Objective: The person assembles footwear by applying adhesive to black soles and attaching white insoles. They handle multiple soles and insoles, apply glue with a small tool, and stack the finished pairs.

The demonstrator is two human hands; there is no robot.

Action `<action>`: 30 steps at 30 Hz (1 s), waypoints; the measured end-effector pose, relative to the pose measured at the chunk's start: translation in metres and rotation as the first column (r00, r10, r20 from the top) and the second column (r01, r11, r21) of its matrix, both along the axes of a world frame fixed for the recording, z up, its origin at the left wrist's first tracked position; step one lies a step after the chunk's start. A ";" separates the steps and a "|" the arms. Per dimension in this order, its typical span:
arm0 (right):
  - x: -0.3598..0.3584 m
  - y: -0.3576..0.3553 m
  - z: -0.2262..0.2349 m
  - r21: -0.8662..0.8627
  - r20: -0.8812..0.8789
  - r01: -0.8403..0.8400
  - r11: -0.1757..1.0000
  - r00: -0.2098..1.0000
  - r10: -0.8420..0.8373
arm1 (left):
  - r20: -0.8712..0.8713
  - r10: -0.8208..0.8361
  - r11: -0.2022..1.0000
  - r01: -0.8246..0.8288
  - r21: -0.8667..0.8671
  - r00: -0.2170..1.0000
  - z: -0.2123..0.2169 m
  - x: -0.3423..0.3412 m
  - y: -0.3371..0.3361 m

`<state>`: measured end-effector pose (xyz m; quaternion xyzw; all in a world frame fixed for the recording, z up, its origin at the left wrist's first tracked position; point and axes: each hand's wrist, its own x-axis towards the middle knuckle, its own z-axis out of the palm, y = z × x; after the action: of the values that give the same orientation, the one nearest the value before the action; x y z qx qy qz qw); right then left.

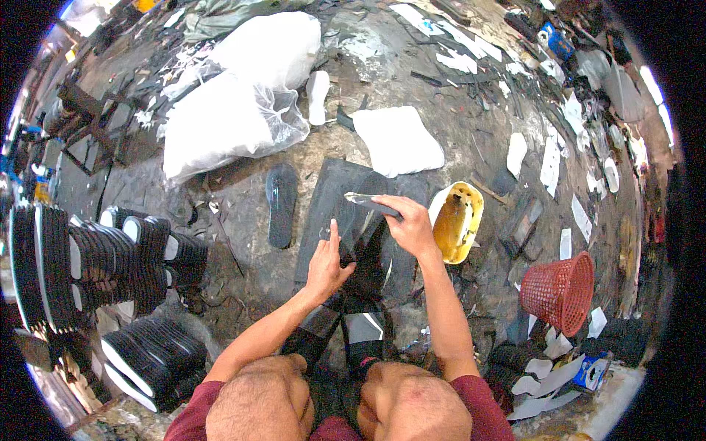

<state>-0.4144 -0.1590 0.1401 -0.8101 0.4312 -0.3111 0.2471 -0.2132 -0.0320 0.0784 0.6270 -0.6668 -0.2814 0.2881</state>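
Note:
My right hand [410, 226] grips a flat brush [373, 203] by its dark handle; the pale, coated tip points left above a dark board [321, 192]. My left hand [328, 266] rests low on a dark, shiny piece lying on that board, index finger stretched forward and thumb apart, holding nothing. The outline of that piece is hard to make out against the board. Just right of my right hand stands a yellow tub [472, 220] with brown, glue-like liquid inside. A single dark shoe sole [281, 206] lies left of the board.
Stacks of black soles with white faces [118, 257] stand at the left. Beyond the board are a folded white cloth-like piece [398, 140] and stuffed white plastic bags [220, 121]. A red basket [559, 292] leans at the right. Scraps litter the floor.

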 end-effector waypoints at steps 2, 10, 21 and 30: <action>0.001 -0.029 -0.016 0.061 -0.181 -0.067 0.996 0.980 0.078 | 0.022 0.008 1.000 -0.008 0.022 1.000 -0.001 -0.003 -0.004; -0.004 -0.084 -0.022 -0.149 -0.478 -0.288 0.946 0.858 0.186 | 0.014 0.037 0.998 -0.038 0.057 0.999 -0.003 -0.004 -0.006; 0.036 0.076 -0.021 0.003 -0.554 -0.140 0.990 0.824 0.118 | -0.559 0.339 0.929 -0.363 0.072 0.756 -0.051 0.032 0.015; -0.008 0.107 0.076 0.185 0.040 0.191 0.964 0.979 -0.201 | -0.286 0.269 0.961 -0.275 0.020 0.919 -0.015 0.021 0.005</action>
<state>-0.4226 -0.0519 0.2156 -0.7284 0.5281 -0.3175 0.2997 -0.1920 -0.0270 0.0633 0.6633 -0.5272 -0.3196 0.4242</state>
